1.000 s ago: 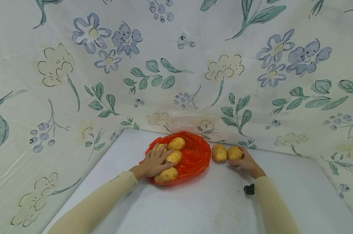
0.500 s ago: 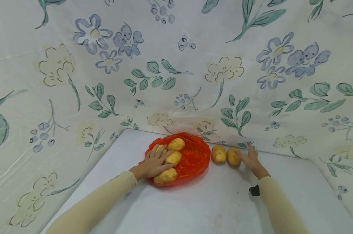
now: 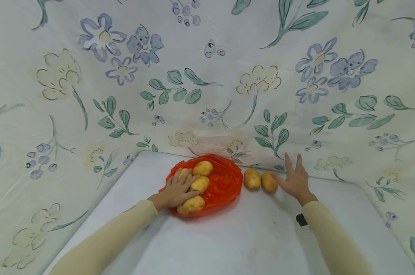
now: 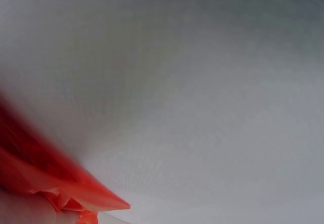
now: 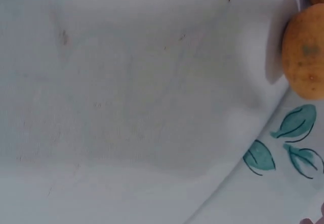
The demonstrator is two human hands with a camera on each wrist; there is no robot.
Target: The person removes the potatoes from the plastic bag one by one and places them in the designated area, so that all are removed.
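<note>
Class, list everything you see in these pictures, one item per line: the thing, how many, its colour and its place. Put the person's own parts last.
Red bag: one, red, on the table
Bag potatoes: four visible, yellow, within the bag's outline
Loose potatoes: two, yellow-brown, right of the bag
Table: one, white, beneath everything
Floral sheet: cream with blue and green print, behind the table
Black object: one, black, at the right wrist
Sleeves: two, pale yellow, on both arms
Left hand: one, over the bag potatoes
Right hand: one, beside the loose potatoes
</note>
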